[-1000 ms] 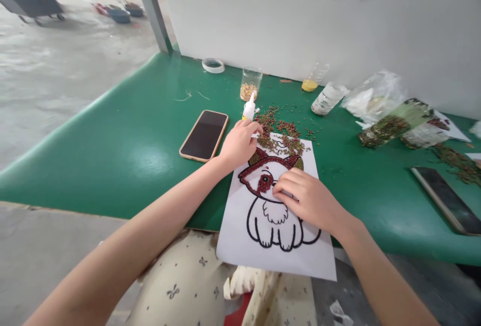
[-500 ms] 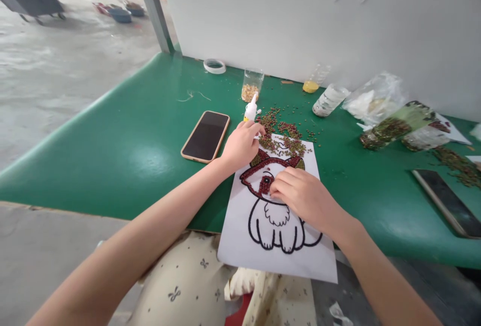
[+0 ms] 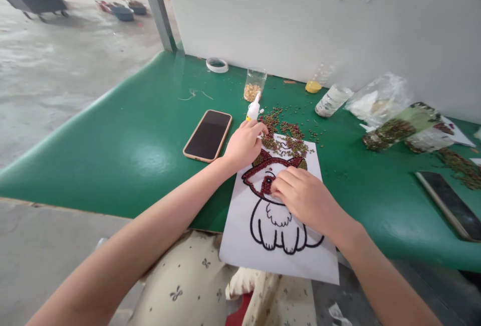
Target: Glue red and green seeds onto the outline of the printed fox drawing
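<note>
A white sheet [image 3: 248,246] with a black outline of a sitting animal lies at the near edge of the green table [image 3: 124,150]. Its head is partly filled with dark red and green beans. My right hand [image 3: 300,196] rests on the drawing's face, fingers pinched together at the red patch; what they hold is too small to name. My left hand [image 3: 244,144] lies curled at the sheet's top left corner, fingertips touching a loose pile of beans [image 3: 285,138]. A small white glue bottle [image 3: 253,108] stands just beyond that hand.
A phone [image 3: 208,134] lies face up left of the sheet. Behind are a clear cup of pale grains [image 3: 254,85], a tape ring [image 3: 217,64], small bottles [image 3: 330,100] and bags of beans [image 3: 394,125]. Another phone [image 3: 449,205] lies far right. A white wall backs the table.
My right hand's fingers have shifted slightly up and left on the drawing's face. The left hand has barely moved. The view has drifted a little.
</note>
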